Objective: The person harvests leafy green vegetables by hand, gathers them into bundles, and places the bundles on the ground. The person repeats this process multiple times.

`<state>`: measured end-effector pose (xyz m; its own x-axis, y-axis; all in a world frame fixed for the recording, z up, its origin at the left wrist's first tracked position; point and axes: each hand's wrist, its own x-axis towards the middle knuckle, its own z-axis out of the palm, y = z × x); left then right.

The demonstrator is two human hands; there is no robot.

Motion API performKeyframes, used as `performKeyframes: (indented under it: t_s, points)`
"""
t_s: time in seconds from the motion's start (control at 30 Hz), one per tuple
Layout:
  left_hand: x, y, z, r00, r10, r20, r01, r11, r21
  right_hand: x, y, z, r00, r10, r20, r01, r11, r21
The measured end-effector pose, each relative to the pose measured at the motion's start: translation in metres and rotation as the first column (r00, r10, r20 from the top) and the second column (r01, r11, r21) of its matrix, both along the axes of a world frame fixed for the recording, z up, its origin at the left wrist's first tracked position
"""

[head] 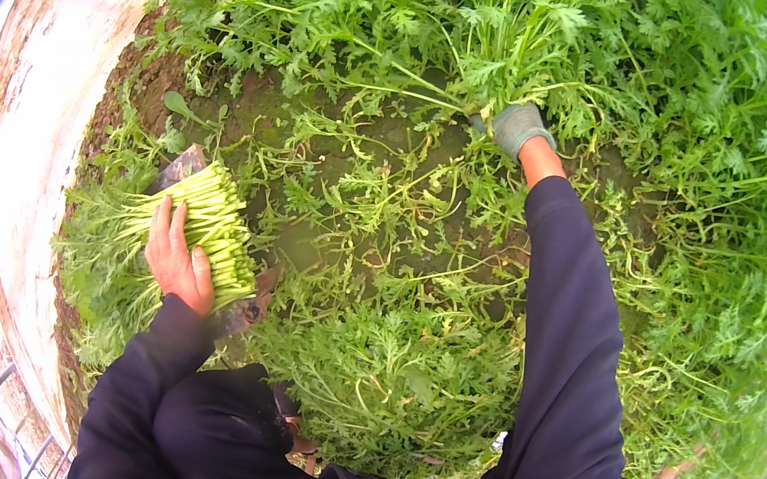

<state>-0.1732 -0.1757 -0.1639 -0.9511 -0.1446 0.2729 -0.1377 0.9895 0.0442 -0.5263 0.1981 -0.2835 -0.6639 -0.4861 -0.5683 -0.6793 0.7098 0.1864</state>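
My bare left hand (181, 255) rests with spread fingers on a thick bundle of cut leafy greens (222, 224). The pale stem ends point right and the feathery leaves lie to the left, over a brownish sheet (184, 164). In a grey-green glove, my right hand (520, 127) is at the base of a standing clump of the same greens (512, 40). Leaves and stems hide its fingers, so its grip cannot be made out.
Dense standing greens (761, 166) run across the top and down the right side. Loose stems and leaves (390, 202) litter the damp soil before me. A heap of greens (405, 380) lies close to my knees. Whitish plastic sheeting (61, 71) borders the bed on the left.
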Motion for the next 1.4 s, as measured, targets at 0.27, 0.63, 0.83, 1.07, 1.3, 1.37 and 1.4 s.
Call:
performKeyframes:
  t_s: [0.27, 0.63, 0.83, 1.07, 1.3, 1.37, 1.4]
  points:
    - [0.001, -0.001, 0.000, 1.000, -0.001, 0.009, 0.001, 1.000, -0.009, 0.002, 0.005, 0.002, 0.991, 0.123, 0.056, -0.125, 0.991, 0.038]
    - [0.001, -0.002, -0.001, 1.000, 0.001, -0.024, -0.001, 1.000, -0.005, 0.035, 0.055, 0.029, 0.973, -0.056, 0.224, 0.089, 0.986, -0.139]
    - [0.007, -0.004, -0.006, 0.995, 0.100, 0.000, -0.100, 0.995, 0.005, 0.110, 0.086, 0.082, 0.683, -0.078, 0.726, 0.605, 0.617, -0.503]
    - [0.007, -0.007, -0.017, 0.992, 0.122, -0.021, -0.122, 0.993, 0.002, 0.224, 0.091, 0.155, 0.300, -0.116, 0.947, 0.934, 0.236, -0.267]
    - [-0.003, 0.007, 0.019, 0.983, 0.127, 0.133, -0.117, 0.990, -0.076, 0.300, 0.098, 0.280, 0.615, 0.175, 0.768, 0.755, 0.147, -0.638]
    - [-0.009, 0.034, 0.058, 0.989, -0.125, 0.084, 0.108, 0.978, 0.181, 0.324, 0.085, 0.302, 0.614, 0.190, 0.766, 0.787, -0.087, -0.610]
    - [-0.013, 0.054, 0.080, 0.958, -0.279, 0.060, 0.231, 0.881, 0.412, 0.336, 0.080, 0.312, 0.733, -0.024, 0.680, 0.678, -0.047, -0.733]
